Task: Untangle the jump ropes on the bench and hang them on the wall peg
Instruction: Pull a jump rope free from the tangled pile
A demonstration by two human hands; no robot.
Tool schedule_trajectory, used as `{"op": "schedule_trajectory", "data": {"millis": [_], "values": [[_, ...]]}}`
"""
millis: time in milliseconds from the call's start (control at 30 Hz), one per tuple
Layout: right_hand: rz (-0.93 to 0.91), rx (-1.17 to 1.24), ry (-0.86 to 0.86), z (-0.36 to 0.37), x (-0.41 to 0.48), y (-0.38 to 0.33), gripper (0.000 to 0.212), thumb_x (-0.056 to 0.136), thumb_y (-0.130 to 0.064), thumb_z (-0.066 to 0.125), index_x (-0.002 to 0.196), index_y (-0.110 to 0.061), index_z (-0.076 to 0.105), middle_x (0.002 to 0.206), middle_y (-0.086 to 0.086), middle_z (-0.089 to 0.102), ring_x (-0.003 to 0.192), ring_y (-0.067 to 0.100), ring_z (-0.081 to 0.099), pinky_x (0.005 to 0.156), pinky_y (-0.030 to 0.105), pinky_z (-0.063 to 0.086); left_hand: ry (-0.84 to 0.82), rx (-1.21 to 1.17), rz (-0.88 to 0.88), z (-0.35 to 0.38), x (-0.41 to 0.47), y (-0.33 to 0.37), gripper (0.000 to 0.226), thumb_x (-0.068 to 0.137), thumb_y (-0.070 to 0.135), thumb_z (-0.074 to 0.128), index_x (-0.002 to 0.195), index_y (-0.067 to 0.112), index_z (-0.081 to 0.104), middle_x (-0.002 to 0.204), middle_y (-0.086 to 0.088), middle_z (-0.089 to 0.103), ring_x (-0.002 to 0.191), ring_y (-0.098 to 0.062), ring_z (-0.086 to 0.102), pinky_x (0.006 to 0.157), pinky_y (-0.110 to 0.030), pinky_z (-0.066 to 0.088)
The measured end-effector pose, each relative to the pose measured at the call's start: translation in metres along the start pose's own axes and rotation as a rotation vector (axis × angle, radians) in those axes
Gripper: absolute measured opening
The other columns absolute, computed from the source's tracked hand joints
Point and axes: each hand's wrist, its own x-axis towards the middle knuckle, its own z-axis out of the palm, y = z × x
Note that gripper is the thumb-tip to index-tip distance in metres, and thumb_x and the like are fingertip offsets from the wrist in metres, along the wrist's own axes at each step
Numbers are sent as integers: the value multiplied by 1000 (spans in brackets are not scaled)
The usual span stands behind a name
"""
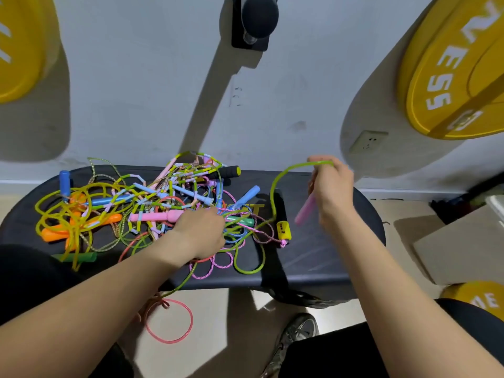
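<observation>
**A:** What sort of place was it?

**B:** A gym corner, with a pale floor point(218, 317) and a black padded bench point(321, 263) pushed up to a grey wall point(136, 91).

**A:** And nearest the camera?

**B:** A patterned shoe point(297, 331) on the floor. To its left, a pink loop point(168, 341) of cord hung below the bench's front edge.

**A:** The hands?

**B:** The left hand point(201, 230) lay palm down on the right side of the heap. Its fingertips were buried among the cords, so I couldn't tell whether it gripped anything. The right hand point(331, 186) was raised over the right part of the bench, clenched round a pink handle point(305, 211) that pointed down and to the left. A green cord point(275, 184) arched from the top of that fist and dropped back into the heap.

**A:** So where were the jump ropes point(152, 203)?

**B:** On the bench, knotted together across its left and middle. There were yellow, green, pink and beaded cords, with orange and blue handles among them. A black handle point(282, 222) with a yellow end lay just right of the heap, between the two hands.

**A:** And beyond that?

**B:** The wall peg point(257, 17), black and round-headed, sat high on the wall above the bench's middle. Yellow weight plates point(450, 77) flanked it on both sides, and a socket point(368, 141) sat low on the right.
</observation>
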Motion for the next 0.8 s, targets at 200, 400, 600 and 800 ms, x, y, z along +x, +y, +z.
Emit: {"op": "schedule_trajectory", "data": {"millis": [200, 400, 600, 800], "values": [[144, -166, -162, -15, -25, -25, 40, 77, -6, 39, 91, -27, 70, 69, -1, 58, 62, 25, 58, 63, 35, 51, 154, -271, -222, -11, -4, -13, 20, 101, 27, 47, 86, 14, 47, 85, -8, 55, 78, -35, 58, 65, -37, 44], [-41, -763, -360, -17, -44, -12, 41, 93, -54, 49, 92, -14, 60, 91, 10, 64, 93, 37, 60, 71, 38, 44, 142, -422, -240, -10, -16, -16, 23, 96, 27, 60, 90, 12, 43, 80, -8, 59, 71, -28, 60, 58, -37, 46], [-251, -1197, -171, -13, -37, 29, 36, 111, -41, 42, 127, -11, 54, 127, 19, 50, 106, 47, 60, 77, 44, 44, 395, -750, -210, -15, -18, -19, 32, 102, 9, 58, 128, 10, 40, 80, -12, 63, 72, -27, 64, 60, -45, 47], [-569, -1504, -411, -1, -28, 44, 22, 93, -9, 56, 111, -21, 59, 111, 6, 65, 112, 35, 59, 85, 44, 34, 724, -669, -152, -40, -25, -30, 24, 106, 22, 59, 128, 13, 61, 75, -9, 69, 77, -31, 69, 74, -41, 48]]}}
